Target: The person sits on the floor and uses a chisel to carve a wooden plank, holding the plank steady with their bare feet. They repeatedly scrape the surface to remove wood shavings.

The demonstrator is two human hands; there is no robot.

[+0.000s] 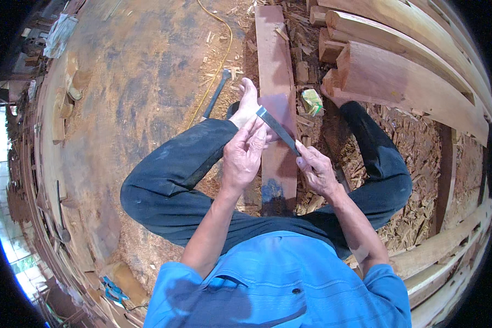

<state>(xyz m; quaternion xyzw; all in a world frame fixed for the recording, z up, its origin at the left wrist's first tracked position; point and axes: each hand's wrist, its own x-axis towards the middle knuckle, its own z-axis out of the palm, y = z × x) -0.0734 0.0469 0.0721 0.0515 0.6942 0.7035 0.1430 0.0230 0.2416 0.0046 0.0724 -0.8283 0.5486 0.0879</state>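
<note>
My right hand is closed around the lower part of a chisel, whose flat grey steel blade slants up and left. My left hand is beside the upper half of the blade, thumb and fingers stretched out. Its fingertips are close to the blade; whether they touch it cannot be made out, as some fingers are partly hidden behind. The chisel is held over a long reddish wooden plank running away between my bent legs. A bare foot is just beyond the blade's far end.
A dark long-handled tool lies left of the foot, near a yellow cord. Right of the plank are a crumpled green-and-white packet and stacked timber beams. Wood chips cover the right-hand ground. A blue tool rests lower left.
</note>
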